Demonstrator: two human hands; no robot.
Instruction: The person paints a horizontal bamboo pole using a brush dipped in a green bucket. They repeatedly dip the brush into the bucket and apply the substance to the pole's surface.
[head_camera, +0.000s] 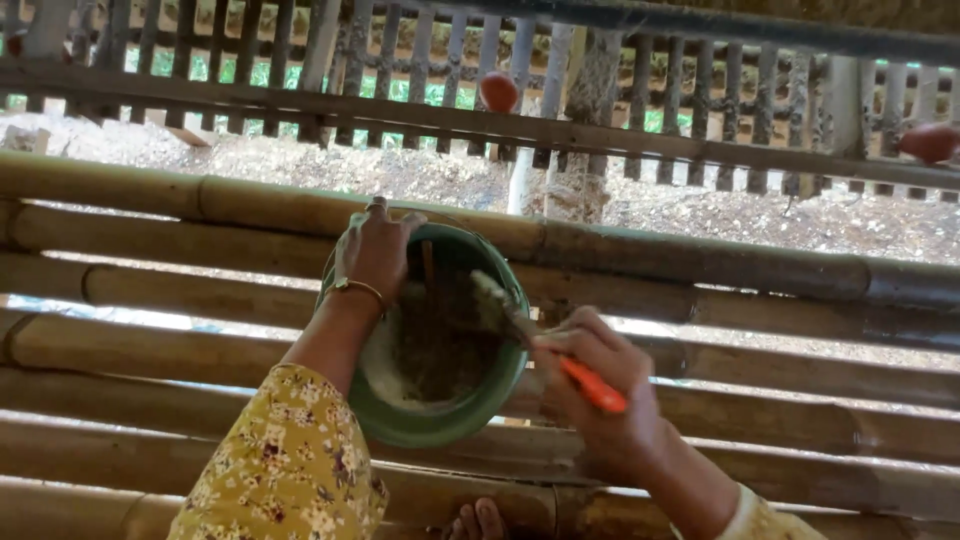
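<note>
Your left hand (375, 255) is clamped over the far left rim of the green bucket (440, 420), which sits on the bamboo-pole floor (150, 350). Your right hand (600, 395) is closed round an orange-handled scoop (520, 325), its tip inside the bucket's crumbly mash (435, 355).
</note>
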